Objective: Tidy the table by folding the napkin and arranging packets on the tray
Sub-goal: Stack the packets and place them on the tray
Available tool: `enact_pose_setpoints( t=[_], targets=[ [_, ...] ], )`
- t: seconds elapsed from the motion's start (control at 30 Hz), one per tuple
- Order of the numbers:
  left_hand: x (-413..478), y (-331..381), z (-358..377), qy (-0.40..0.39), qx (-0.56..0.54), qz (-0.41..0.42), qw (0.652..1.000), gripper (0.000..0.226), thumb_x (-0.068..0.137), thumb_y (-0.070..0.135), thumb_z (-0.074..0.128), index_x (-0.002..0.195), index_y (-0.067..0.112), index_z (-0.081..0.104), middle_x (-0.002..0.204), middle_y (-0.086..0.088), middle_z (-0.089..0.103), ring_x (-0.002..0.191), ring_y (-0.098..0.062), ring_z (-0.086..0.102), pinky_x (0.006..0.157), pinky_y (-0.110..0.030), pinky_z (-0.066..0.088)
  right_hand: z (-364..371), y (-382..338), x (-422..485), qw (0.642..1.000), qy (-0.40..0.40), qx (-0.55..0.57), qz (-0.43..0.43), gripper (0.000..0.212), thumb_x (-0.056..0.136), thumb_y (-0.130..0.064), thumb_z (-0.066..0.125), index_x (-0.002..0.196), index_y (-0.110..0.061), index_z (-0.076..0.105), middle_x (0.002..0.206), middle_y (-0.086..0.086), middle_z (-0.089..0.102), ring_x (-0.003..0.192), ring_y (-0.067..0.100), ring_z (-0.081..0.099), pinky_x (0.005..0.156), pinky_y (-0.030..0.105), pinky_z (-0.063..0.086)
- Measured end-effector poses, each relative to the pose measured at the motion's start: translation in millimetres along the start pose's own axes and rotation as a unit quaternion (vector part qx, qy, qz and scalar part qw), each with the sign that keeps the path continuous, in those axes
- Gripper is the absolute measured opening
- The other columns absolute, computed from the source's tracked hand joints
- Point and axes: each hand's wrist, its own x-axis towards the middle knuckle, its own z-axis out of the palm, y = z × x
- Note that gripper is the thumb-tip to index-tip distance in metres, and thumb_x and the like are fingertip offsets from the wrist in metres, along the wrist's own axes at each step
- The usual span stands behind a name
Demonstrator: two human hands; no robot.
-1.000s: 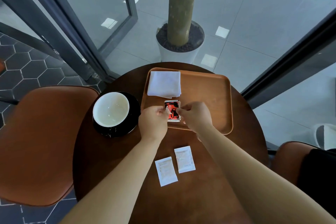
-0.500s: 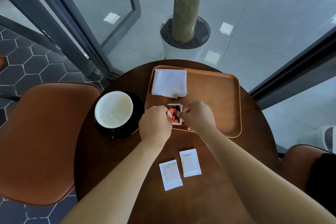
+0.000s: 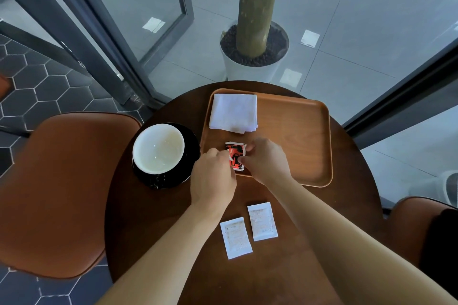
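Observation:
A folded white napkin lies in the far left corner of the wooden tray. At the tray's near left edge sit the red packets, stacked. My left hand pinches their left side and my right hand pinches their right side. Two white packets lie side by side on the round dark table, nearer to me than both hands.
A white cup on a black saucer stands left of the tray. Brown chairs sit at the left and at the right. A potted tree trunk stands on the floor beyond the table, by glass doors.
Both hands stay on the red packets with only slight finger shifts. The view has tilted a little, so everything sits slightly lower and to the right.

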Motion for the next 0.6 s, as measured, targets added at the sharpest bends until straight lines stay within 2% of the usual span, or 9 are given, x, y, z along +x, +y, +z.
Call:
enact_pose_setpoints(
  t=[0.13, 0.23, 0.37, 0.43, 0.6],
  targets=[
    [-20, -7, -1, 0.009, 0.015, 0.022, 1.000, 0.026, 0.085, 0.011, 0.069, 0.111, 0.008, 0.072, 0.098, -0.008, 0.068, 0.087, -0.024, 0.065, 0.078, -0.036, 0.057, 2, -6, 2, 1.000, -0.008, -0.005, -0.018, 0.024, 0.082, -0.026, 0.078, 0.101, -0.018, 0.066, 0.098, -0.001, 0.071, 0.080, 0.017, 0.060, 0.057, 0.023, 0.041],
    [-31, -13, 2, -0.009, 0.044, 0.037, 0.998, 0.023, 0.086, 0.013, 0.063, 0.107, 0.007, 0.071, 0.097, -0.007, 0.065, 0.087, -0.024, 0.062, 0.079, -0.036, 0.055, 4, -10, 2, 1.000, -0.020, 0.008, -0.015, 0.021, 0.081, -0.021, 0.077, 0.100, -0.018, 0.066, 0.095, 0.001, 0.071, 0.083, 0.022, 0.068, 0.069, 0.032, 0.056],
    [-40, -18, 6, -0.018, 0.053, 0.053, 0.997, 0.027, 0.084, 0.014, 0.062, 0.109, 0.007, 0.070, 0.109, -0.010, 0.067, 0.106, -0.027, 0.063, 0.095, -0.039, 0.053, 8, -14, 1, 0.999, -0.018, -0.001, -0.032, 0.019, 0.081, -0.019, 0.077, 0.098, -0.018, 0.067, 0.096, 0.000, 0.071, 0.086, 0.020, 0.066, 0.066, 0.027, 0.049],
    [-42, -19, 7, -0.018, 0.062, 0.062, 0.996, 0.030, 0.084, 0.016, 0.061, 0.111, 0.007, 0.070, 0.114, -0.009, 0.067, 0.115, -0.027, 0.059, 0.100, -0.040, 0.051, 10, -16, 0, 0.999, -0.020, -0.004, -0.041, 0.020, 0.081, -0.020, 0.077, 0.099, -0.018, 0.068, 0.097, 0.000, 0.072, 0.088, 0.021, 0.066, 0.069, 0.028, 0.052],
    [-45, -19, 6, -0.026, 0.042, 0.055, 0.997, 0.034, 0.085, 0.018, 0.059, 0.117, 0.009, 0.068, 0.117, -0.007, 0.065, 0.117, -0.024, 0.058, 0.102, -0.036, 0.050, 11, -21, -1, 0.998, -0.032, 0.001, -0.059, 0.018, 0.082, -0.019, 0.077, 0.099, -0.017, 0.070, 0.097, 0.000, 0.074, 0.090, 0.020, 0.069, 0.078, 0.035, 0.058]
  ],
)
